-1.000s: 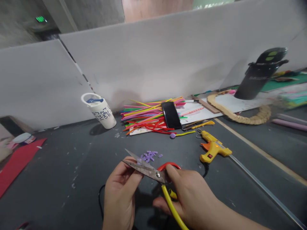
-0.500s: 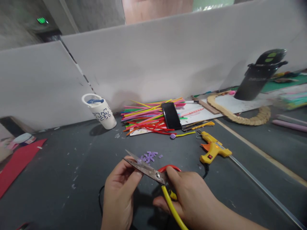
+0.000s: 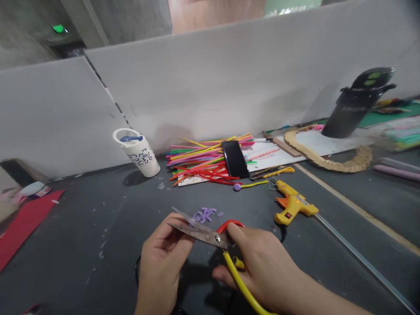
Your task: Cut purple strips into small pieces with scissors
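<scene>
The right hand [image 3: 262, 260] grips scissors [image 3: 205, 236] beside the left hand [image 3: 162, 262], whose fingers [image 3: 162, 229] curl, any pinch unclear. Careless closing could nick them.

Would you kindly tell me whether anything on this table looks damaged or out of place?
The scissors in the right hand look odd: the blades appear stained, and the handles don't match, one red, one yellow. The phone lies partly over the colored sticks, and pale specks dot the dark tabletop.
</scene>
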Demonstrator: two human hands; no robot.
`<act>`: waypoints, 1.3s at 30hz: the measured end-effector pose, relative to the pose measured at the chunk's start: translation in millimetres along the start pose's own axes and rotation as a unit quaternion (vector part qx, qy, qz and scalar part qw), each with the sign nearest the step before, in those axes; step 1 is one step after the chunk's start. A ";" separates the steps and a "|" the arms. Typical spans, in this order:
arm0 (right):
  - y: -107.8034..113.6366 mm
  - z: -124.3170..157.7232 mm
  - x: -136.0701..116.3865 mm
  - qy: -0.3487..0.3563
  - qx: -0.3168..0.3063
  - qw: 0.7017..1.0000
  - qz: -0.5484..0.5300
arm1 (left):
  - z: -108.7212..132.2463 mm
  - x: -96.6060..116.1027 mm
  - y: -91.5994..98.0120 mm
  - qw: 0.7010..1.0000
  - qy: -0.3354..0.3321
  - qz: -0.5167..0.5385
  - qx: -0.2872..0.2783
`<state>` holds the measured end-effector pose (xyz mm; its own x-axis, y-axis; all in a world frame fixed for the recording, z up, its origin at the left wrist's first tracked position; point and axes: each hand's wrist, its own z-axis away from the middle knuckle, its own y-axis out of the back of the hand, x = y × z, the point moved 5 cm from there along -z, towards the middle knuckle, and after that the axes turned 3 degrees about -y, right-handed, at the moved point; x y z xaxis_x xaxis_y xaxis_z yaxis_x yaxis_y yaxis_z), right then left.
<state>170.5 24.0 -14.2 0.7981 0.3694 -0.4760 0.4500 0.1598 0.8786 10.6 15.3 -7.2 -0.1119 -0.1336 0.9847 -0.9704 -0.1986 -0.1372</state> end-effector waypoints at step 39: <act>-4.0 3.2 -0.3 0.026 0.045 0.998 0.032 | 0.9 6.5 -12.8 0.999 0.015 0.013 0.037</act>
<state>169.7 20.3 -17.7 0.8058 0.4229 -0.4145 0.4346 0.0530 0.8990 22.5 16.1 0.9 -0.1434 -0.1106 0.9835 -0.9489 -0.2667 -0.1684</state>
